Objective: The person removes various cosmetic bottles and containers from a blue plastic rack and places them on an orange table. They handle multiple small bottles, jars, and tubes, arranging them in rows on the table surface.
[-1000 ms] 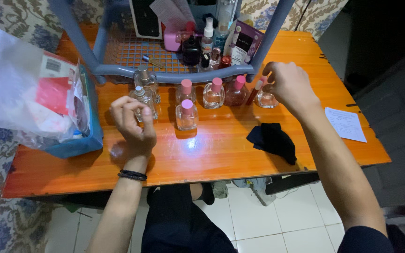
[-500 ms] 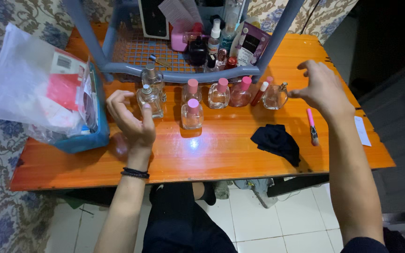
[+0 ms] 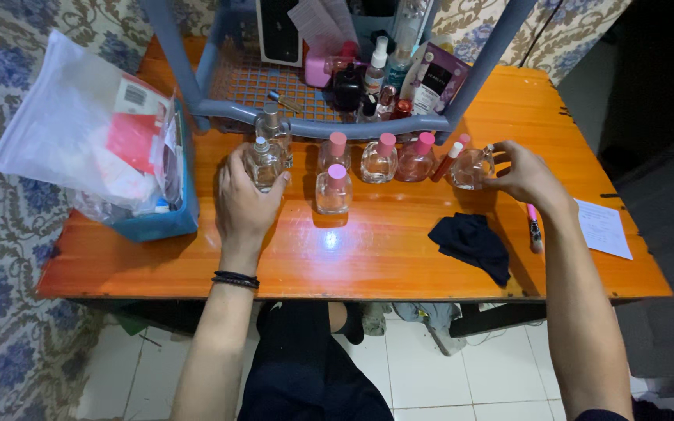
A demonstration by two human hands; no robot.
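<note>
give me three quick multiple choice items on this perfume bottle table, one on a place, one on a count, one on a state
1. Where does the black cloth lie?
A. on the table in front of the right hand
B. inside the blue bin
C. on the rack shelf

2. How many bottles standing on the table in front of the rack wear a pink cap?
A. two
B. four
C. seven

3. What is the left hand doing?
A. lying flat on the paper sheet
B. wrapped around a clear bottle with a silver sprayer
C. hanging below the table edge

Answers:
1. A: the cloth sits on the orange table, nearer the person than the right hand.
2. B: three stand in a row, such as the middle one, and one stands ahead of them.
3. B: its fingers close around the clear bottle.
</note>
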